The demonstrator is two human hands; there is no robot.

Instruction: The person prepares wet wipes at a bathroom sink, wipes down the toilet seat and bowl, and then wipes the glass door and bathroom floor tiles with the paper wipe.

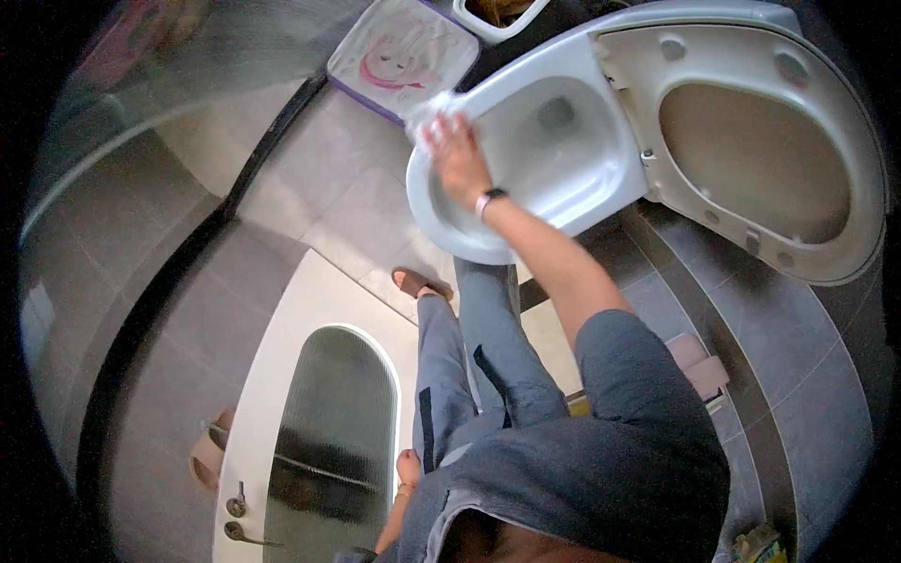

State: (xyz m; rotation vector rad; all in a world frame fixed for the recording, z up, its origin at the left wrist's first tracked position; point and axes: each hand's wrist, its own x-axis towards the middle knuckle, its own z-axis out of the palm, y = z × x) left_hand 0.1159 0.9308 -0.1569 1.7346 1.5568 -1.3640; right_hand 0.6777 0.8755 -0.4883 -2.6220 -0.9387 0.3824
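My right hand [460,167], with a watch on the wrist, presses a crumpled white tissue or cloth [430,116] against the front left rim of the white toilet bowl [427,211]. The fingers and the white piece are slightly blurred. Hinged open to the right of the bowl are the seat and lid [798,80]. Down by my thigh, my left hand [407,467] is small in view, its fingers mostly hidden, and what it touches is unclear.
A stool or box top with a pink cartoon [404,56] stands beside the bowl, near a white open container [497,23]. Curved glass and a dark sill [272,141] lie left. A white door [310,291] with a ribbed pane is lower left, with a pink slipper [206,455] beyond.
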